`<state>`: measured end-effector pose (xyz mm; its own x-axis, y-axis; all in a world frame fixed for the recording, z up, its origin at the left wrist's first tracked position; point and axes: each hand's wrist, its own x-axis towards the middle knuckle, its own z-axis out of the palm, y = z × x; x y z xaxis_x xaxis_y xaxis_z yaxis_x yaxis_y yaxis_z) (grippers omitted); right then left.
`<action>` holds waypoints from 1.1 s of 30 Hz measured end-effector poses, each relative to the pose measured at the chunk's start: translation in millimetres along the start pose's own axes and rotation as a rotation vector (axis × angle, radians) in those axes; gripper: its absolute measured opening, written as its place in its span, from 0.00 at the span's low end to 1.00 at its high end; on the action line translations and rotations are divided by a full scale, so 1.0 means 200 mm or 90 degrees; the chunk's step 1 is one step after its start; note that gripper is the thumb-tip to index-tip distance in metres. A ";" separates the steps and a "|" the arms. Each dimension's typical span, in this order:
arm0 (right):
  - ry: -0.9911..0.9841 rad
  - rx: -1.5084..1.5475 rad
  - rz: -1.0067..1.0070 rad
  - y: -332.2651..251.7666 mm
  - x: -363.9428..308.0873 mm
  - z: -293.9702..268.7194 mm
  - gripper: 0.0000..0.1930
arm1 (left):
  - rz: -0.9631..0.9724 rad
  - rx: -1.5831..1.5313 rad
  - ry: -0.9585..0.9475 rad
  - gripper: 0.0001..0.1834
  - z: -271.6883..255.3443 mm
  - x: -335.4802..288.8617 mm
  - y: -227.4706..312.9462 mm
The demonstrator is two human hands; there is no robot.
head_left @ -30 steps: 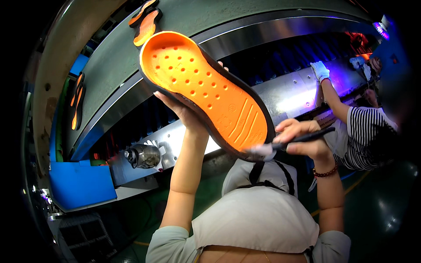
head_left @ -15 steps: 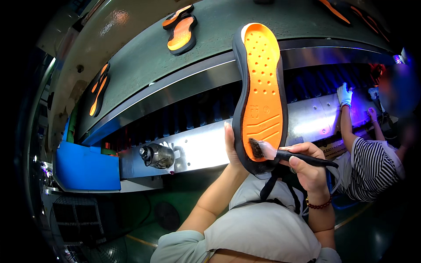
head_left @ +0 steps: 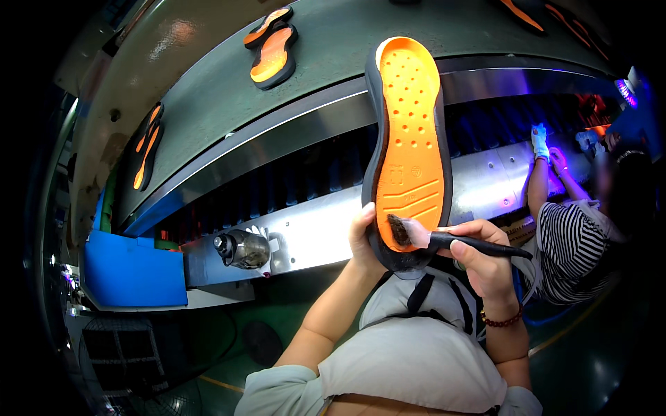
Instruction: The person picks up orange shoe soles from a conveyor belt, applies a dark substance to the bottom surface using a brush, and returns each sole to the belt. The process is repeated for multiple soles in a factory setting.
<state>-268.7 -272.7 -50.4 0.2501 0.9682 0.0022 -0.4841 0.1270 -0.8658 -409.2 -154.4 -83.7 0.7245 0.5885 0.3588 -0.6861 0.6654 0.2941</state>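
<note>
A shoe sole [head_left: 414, 166], orange inside with a black rim, is held up lengthwise in front of me. My left hand [head_left: 365, 239] grips its near end from the left, the thumb on the black rim and the other fingers hidden behind. In my right hand [head_left: 485, 258] is a black-handled brush [head_left: 479, 244] with dark bristles and a pale ferrule. Its bristles lie against the orange surface close to the near end. Fingers of the right hand pinch the handle just right of the sole.
A green conveyor belt [head_left: 333, 52] carries several more orange-and-black soles [head_left: 272, 57]. Below its metal edge runs a steel ledge [head_left: 312, 236] with a dark, capped container [head_left: 243, 248]. A blue box [head_left: 132, 267] stands left; a co-worker in a striped shirt [head_left: 572, 232] works at right.
The brush has shifted slightly left and up on the sole. My left thumb sits a little lower. Soles on the belt appear further left, and the co-worker's hands have moved.
</note>
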 end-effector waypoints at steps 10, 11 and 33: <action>-0.108 -0.260 -0.159 0.01 -0.05 0.09 0.09 | 0.086 0.039 0.261 0.24 -0.06 0.05 -0.01; -0.103 -0.185 -0.140 0.00 -0.05 0.08 0.09 | 0.089 0.033 0.256 0.24 -0.05 0.06 -0.01; -0.277 -0.248 -0.061 -0.10 0.05 0.00 0.08 | -0.011 0.039 0.225 0.22 0.06 0.13 0.09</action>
<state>-255.9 -264.7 -33.3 -0.1296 0.9661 0.2233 -0.1122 0.2095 -0.9714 -403.7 -132.2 -58.3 0.7068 0.7068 0.0281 -0.6682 0.6541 0.3546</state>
